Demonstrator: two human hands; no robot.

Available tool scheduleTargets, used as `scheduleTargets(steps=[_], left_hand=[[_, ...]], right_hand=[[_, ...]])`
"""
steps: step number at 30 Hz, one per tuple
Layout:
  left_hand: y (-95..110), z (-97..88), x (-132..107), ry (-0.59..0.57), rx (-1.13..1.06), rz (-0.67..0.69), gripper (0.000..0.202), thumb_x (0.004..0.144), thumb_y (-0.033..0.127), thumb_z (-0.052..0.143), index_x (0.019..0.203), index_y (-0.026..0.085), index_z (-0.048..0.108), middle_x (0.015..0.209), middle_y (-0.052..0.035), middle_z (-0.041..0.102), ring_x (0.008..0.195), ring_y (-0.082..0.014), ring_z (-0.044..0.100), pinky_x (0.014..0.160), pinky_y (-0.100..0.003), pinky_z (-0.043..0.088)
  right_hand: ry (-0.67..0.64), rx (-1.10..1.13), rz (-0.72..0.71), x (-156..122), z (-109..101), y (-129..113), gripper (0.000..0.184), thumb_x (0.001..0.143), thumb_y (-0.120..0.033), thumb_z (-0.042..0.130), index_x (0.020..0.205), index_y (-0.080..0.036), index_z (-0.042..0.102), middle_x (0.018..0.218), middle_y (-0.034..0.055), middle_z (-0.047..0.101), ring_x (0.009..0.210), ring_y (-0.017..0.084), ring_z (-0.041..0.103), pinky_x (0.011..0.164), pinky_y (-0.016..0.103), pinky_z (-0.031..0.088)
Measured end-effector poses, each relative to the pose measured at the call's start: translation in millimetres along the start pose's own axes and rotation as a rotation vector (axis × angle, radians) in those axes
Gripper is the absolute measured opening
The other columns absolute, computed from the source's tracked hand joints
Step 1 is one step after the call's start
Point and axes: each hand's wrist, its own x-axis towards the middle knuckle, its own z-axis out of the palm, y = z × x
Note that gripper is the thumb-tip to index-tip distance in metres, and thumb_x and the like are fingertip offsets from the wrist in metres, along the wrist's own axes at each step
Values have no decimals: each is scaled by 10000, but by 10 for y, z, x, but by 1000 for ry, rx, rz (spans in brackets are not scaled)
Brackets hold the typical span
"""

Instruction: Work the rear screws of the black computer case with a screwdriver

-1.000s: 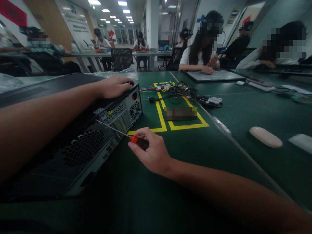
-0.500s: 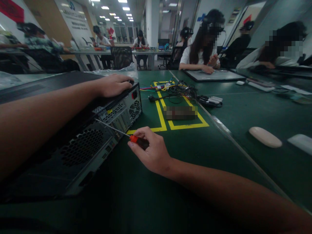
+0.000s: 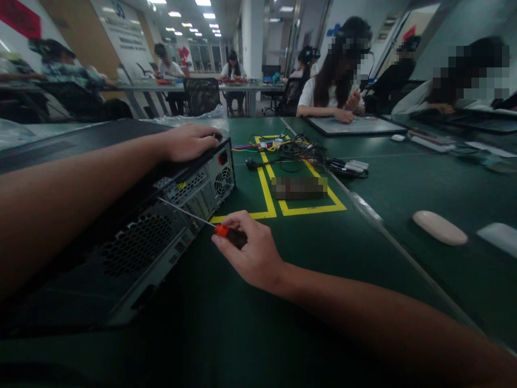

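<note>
I had the right grip (image 3: 228,234) closed round the screwdriver (image 3: 221,230), its tip at the case (image 3: 141,237), toward the left edge of the desk (image 3: 323,242); my left grip (image 3: 194,143), released, rested palm-down on the case.

From here I count one PC (image 3: 155,242), one screwdriver (image 3: 221,230), one cable heap (image 3: 309,149) and one pinkish oval object (image 3: 440,227).

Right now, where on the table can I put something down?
Bare table shows between the cables and the pale oval thing; another patch, dark, lies between the computer and right forearm. It's crowded where cables cross the yellow tape and around the screwdriver in the right hand.
</note>
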Motion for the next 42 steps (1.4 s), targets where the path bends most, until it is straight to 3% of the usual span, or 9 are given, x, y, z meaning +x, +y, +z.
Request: scheduleTargets(steps=[5, 9, 11, 20, 25, 30, 32, 37, 42], left_hand=[[21, -4, -14, 3, 6, 12, 911, 959, 663, 442, 1752, 251, 624, 1744, -94, 664, 1639, -446, 548, 1419, -560, 355], [69, -14, -48, -17, 63, 21, 930, 1037, 609, 354, 1731, 37, 589, 1811, -216, 565, 1666, -412, 521, 1434, -514, 332], [88, -16, -61, -24, 83, 17, 922, 1066, 590, 310, 1730, 4, 566, 1823, -231, 543, 1665, -381, 521, 1433, -494, 332], [85, -9, -75, -10, 80, 24, 881, 1091, 586, 308, 1726, 38, 576, 1810, -191, 572, 1638, -346, 547, 1426, -474, 351], [41, 6, -37, -7, 55, 48, 902, 1069, 578, 341, 1716, 2, 592, 1780, -241, 590, 1614, -419, 568, 1413, -538, 377], [-86, 43, 51, 28, 11, 51, 861, 987, 639, 434, 1709, 237, 673, 1665, -130, 721, 1586, -432, 600, 1394, -562, 404], [-115, 53, 66, 38, 7, 58, 844, 987, 645, 435, 1707, 276, 676, 1651, -110, 735, 1590, -435, 595, 1393, -568, 404], [-112, 52, 60, 20, 45, 37, 887, 1026, 649, 364, 1717, 171, 649, 1752, -152, 645, 1620, -432, 575, 1408, -519, 386], [-122, 52, 65, 11, 53, 31, 885, 1035, 642, 349, 1724, 172, 643, 1768, -150, 629, 1630, -408, 574, 1412, -475, 380]], right_hand=[[8, -2, -1, 0, -5, -14, 166, 1055, -391, 794, 1112, -273, 692, 1032, 20, 829, 895, 209, 788, 858, 358, 642], [7, 15, -2, -3, -17, -34, 158, 1059, -383, 783, 1116, -267, 693, 1025, 21, 826, 875, 202, 781, 842, 351, 637], [13, 27, -13, -3, -21, -39, 154, 1060, -381, 779, 1111, -264, 692, 1010, 19, 818, 858, 197, 772, 829, 348, 630], [28, -23, -23, -6, -19, -50, 188, 1080, -430, 776, 1114, -253, 722, 1022, 39, 824, 885, 209, 774, 854, 359, 621], [24, -48, -13, -11, -18, -41, 222, 1093, -470, 772, 1140, -254, 757, 1044, 43, 836, 904, 209, 781, 871, 353, 627], [28, -41, -73, 8, -24, -29, 256, 1147, -468, 695, 1122, -229, 782, 1026, 57, 835, 929, 217, 786, 901, 360, 626], [19, -33, -74, 11, -24, -28, 268, 1161, -467, 668, 1123, -228, 783, 1023, 58, 835, 928, 217, 788, 896, 359, 627], [21, 1, -38, -6, -16, -23, 265, 1068, -470, 779, 1219, -260, 720, 1062, 33, 830, 915, 211, 789, 872, 351, 639], [13, -16, -59, 2, -6, -2, 159, 1045, -381, 757, 1125, -273, 673, 1041, 23, 816, 915, 212, 780, 889, 373, 641]])
